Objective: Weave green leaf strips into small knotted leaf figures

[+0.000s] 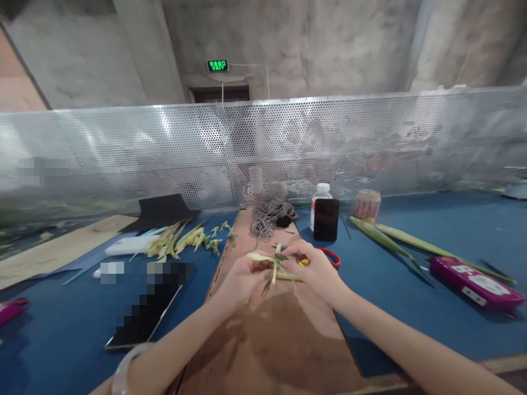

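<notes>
Over the brown board (284,351), my left hand (245,280) and my right hand (315,271) meet with their fingertips close together. Between them is a small piece of knotted pale green leaf strips (276,263), with several ends sticking out. My left hand's fingers are closed on its left side, where a pale strip end (259,257) shows. The right hand's fingers pinch its other side. Behind the right hand, a red loop handle (338,258) shows in part, with a yellow bit (303,262) near the fingers. My fingers hide the middle of the strips.
Grey yarn (269,216) lies at the board's far end. Beyond my right hand stand a bottle (323,192), a dark phone (326,219) and a jar (367,206). Long leaves (382,241) and a magenta pack (473,282) lie right. Leaf pieces (181,238) and a dark tablet-like slab (152,307) lie left.
</notes>
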A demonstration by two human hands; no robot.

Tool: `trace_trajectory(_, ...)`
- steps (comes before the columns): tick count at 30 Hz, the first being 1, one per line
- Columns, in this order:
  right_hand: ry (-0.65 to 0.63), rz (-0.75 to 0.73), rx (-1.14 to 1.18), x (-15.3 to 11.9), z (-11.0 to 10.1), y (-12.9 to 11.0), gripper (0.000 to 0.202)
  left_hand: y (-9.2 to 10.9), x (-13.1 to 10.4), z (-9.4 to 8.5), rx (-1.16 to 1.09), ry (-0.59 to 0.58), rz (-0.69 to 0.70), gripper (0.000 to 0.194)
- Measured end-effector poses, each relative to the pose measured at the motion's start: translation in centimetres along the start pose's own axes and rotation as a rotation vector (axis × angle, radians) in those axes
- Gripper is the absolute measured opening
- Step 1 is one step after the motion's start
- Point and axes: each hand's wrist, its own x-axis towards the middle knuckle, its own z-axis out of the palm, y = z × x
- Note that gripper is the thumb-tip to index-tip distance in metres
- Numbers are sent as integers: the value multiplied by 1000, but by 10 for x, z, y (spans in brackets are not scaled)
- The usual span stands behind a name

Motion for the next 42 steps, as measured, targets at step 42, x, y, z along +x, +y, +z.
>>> trace_trajectory(42,-69,-267,-108,-5,-9,-8,7,-4,-9,-7,-128,-134,-154,26)
